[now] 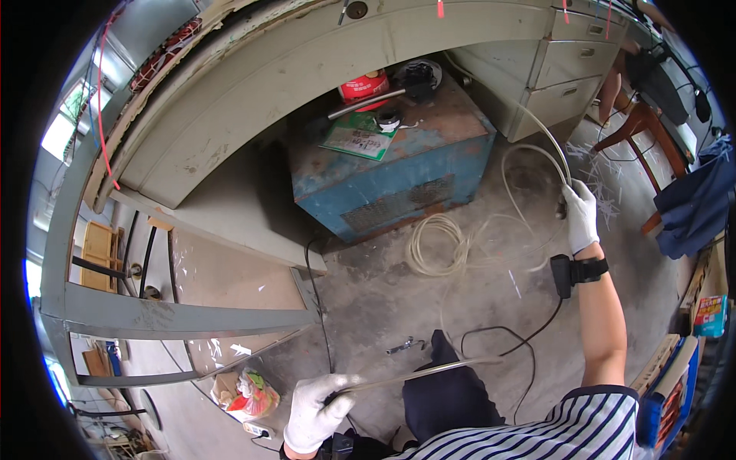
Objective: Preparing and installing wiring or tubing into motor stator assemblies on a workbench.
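Both my hands wear white gloves. My left hand (318,410), low in the view, is closed around one length of pale clear tubing (418,374), which reaches off to the right across my knee. Out to the right, my right hand (580,215) grips another stretch of the tubing (553,142); this part runs up toward the desk and bends into a loop. A loose coil of the same tubing (438,245) lies on the concrete floor between my hands, in front of a blue metal box. Whether all these lengths join cannot be seen.
The worn blue box (399,188) under the grey desk (299,84) carries a red container (363,88), a green-edged card (360,138) and a roll of tape (389,119). Black cables (491,330) and a small metal piece (405,345) lie nearby. A wooden chair (644,130) stands right.
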The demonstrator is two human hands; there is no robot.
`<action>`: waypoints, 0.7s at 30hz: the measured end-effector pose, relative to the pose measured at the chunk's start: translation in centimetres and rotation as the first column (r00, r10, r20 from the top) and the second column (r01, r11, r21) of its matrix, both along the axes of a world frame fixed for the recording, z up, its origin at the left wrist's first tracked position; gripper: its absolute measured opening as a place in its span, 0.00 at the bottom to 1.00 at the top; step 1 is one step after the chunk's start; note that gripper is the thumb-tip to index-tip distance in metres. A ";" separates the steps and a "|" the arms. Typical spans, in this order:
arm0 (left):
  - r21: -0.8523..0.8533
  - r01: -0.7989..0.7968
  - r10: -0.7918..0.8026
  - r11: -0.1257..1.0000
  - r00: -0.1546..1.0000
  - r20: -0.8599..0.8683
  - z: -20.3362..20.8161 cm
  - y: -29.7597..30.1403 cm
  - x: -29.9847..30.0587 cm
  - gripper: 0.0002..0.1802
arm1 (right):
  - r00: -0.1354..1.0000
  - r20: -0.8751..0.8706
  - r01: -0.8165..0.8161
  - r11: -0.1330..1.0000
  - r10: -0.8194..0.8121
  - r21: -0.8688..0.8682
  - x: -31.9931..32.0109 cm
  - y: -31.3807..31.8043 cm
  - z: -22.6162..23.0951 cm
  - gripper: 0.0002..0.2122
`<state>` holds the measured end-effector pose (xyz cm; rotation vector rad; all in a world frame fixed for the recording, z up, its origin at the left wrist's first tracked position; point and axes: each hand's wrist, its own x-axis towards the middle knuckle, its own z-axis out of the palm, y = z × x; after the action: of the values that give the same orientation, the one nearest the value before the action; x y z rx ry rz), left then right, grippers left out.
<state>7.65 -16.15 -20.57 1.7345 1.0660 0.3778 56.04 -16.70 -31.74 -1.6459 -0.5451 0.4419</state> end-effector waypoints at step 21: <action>0.575 0.049 0.046 0.817 0.988 -0.150 -0.4 3.0 3.8 0.08 | 0.040 0.104 -0.982 0.020 0.994 0.187 -21.7 -0.3 7.5 0.10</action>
<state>11.42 -13.19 -21.01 2.3400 1.1343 0.6203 34.38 -17.05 -24.19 -0.7026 -1.6958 1.4356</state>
